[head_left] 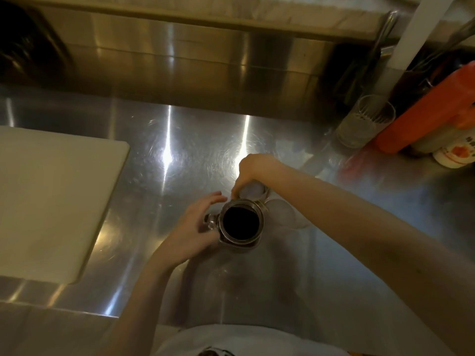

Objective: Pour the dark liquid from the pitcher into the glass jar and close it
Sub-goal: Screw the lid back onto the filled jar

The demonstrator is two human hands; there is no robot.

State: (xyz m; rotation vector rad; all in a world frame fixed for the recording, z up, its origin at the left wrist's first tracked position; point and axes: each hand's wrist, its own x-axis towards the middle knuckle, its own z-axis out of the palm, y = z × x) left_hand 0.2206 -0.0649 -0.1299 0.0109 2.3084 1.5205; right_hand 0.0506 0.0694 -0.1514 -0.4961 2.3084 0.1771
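glass jar [240, 223] sits upright near the middle of the steel surface [180, 155], a bit toward the near edge, mouth open and full of dark liquid [240, 223] almost to the rim. its hinged lid [253, 190] is flipped back on the far side of the mouth, not closed. i see my left hand [198, 227] wrapped around the left side of the jar, thumb and fingers curled on the glass by the metal clasp [210, 222], so it is gripping the jar. my right hand [253, 168] comes in from the right, bent down over the lid, fingertips [235, 195] pinching the lid's left edge just beyond the jar's rim. a clear round thing [282, 214] lies just right of the jar, touching or nearly so; blurry, i cannot tell what it is, maybe the pitcher.

pale cutting board [51, 201] lies at the left edge of the surface, well apart from the jar. in the far right corner a clear tumbler [365, 122] holds some utensils, with an orange bottle [424, 116] leaning beside it and a white container with an orange label [455, 155] just right of that. steel backsplash [180, 60] runs along the far edge. white shirt [231, 340] shows at the bottom of frame.
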